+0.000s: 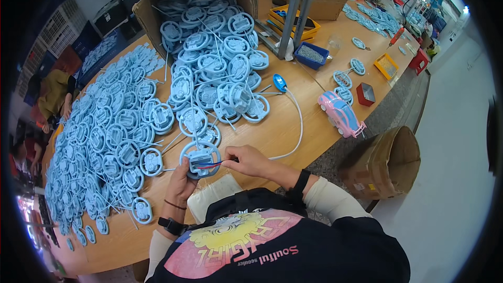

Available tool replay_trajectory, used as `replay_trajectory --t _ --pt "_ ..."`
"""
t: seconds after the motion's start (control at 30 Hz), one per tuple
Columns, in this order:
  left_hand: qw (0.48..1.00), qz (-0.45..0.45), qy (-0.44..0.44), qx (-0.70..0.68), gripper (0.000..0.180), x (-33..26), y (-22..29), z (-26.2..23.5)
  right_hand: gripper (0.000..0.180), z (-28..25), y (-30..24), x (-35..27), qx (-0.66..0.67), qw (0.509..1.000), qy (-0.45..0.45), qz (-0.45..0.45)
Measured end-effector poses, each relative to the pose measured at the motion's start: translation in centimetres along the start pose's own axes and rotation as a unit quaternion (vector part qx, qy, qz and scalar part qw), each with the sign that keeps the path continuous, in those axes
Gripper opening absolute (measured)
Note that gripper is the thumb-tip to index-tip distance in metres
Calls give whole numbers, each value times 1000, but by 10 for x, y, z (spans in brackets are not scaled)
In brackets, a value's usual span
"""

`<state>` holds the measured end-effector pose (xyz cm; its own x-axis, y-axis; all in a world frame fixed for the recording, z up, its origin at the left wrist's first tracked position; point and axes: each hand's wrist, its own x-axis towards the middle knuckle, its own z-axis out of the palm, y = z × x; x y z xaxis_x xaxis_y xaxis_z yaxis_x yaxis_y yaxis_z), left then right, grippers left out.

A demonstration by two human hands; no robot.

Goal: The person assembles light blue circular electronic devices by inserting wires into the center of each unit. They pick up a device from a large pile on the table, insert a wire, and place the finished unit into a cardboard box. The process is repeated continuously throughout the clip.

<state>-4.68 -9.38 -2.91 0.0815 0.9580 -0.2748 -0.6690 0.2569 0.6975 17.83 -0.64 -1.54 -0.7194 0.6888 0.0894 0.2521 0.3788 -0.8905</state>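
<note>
Close to the table's near edge, my left hand [181,184] is closed on the rim of a light blue toy steering wheel [200,153], its hollow back facing up. My right hand [249,161] pinches thin red and dark wires [211,165] that lie across the wheel's open middle. A white cable [301,126] curves from a small blue oval controller [280,82] to beside my right hand. Whether its end is joined to those wires is hidden by the fingers. Beneath my left wrist is a white cloth [216,197].
A large heap of similar blue wheels [112,120] covers the left; more spill from a cardboard box [149,10]. To the right are a pink toy car [340,112], a blue bin [311,55], a red tray [365,94] and a cardboard barrel [380,163]. People sit at far left.
</note>
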Motion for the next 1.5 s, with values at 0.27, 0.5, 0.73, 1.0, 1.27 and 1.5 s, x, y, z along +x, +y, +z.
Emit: replay_trajectory --t 0.27,0.5,0.73,1.0,1.27,1.5 --pt "994 55 81 -42 37 16 -7 -13 21 16 10 7 26 999 38 20" --pt "989 103 102 27 33 27 -8 -21 23 14 7 7 39 997 35 50" --pt "970 -13 171 171 36 28 -7 -75 25 19 23 7 -59 996 0 64" --pt "968 213 125 48 49 44 135 -84 23 14 43 -11 -25 993 -24 109" --pt "814 -38 292 500 57 126 34 -61 22 9 48 -12 -3 991 1 135" --pt "898 -16 279 339 26 139 10 -98 22 11 54 -10 18 990 61 127"
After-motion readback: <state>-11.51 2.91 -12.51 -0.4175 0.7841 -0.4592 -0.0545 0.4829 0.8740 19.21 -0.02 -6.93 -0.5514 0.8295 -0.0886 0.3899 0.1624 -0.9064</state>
